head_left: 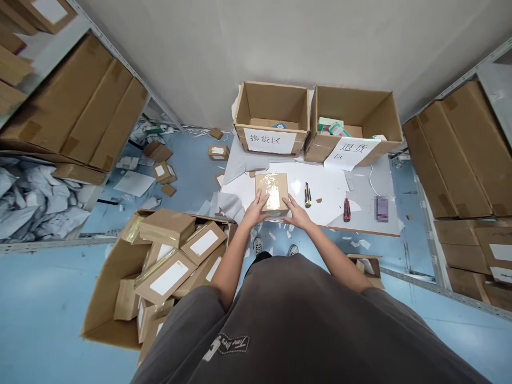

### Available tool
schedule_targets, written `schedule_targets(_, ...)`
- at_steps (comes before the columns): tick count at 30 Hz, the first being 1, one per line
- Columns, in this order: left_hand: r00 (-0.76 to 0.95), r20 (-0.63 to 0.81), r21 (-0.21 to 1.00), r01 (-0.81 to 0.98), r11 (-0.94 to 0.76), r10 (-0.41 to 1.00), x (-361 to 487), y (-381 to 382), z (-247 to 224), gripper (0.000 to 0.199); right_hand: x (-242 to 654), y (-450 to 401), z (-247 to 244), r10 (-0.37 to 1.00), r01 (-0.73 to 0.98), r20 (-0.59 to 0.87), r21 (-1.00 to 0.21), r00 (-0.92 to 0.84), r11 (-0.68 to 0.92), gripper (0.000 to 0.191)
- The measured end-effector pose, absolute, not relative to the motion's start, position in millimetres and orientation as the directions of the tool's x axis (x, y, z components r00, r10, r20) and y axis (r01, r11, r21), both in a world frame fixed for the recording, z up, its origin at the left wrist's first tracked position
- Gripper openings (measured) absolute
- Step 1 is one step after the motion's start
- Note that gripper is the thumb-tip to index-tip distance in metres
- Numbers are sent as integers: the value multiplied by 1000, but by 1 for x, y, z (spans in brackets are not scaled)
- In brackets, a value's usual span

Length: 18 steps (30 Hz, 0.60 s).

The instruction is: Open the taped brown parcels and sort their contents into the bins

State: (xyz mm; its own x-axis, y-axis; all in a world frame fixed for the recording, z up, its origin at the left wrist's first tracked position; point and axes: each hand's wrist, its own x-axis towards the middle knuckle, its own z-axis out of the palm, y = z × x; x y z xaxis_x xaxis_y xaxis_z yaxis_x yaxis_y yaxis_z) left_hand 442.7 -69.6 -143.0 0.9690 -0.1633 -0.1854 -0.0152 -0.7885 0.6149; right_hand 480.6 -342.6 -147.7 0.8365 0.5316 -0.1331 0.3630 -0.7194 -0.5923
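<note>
Mid-frame, on white surface (pixel 330 184), I have taped box (pixel 272 192) between both hands: left hand (pixel 256 210) grasping its left side, right hand (pixel 296 213) grasping its right. Right of box, yellow-black cutter (pixel 308 195); farther right, red-black cutter (pixel 346 210). Upper centre, two open cartons with paper signs. Lower left, large carton (pixel 100 301) holding parcels.

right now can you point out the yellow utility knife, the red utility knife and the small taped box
yellow utility knife (pixel 308 196), head view, handle
red utility knife (pixel 346 210), head view, handle
small taped box (pixel 272 191), head view, taped top
</note>
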Motion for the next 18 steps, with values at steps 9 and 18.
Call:
schedule_targets(9, 974, -94, 687, -88, -721, -208, 497, -68, -121, 75, 518, -322, -125, 408, 327, -35, -537, 912, -778, 54)
schedule_targets(18, 992, -79, 773, 125, -622, 101, 558, -90, -143, 70, 601, -301, -120, 285, 184, -177, -437, 942, -881, 60)
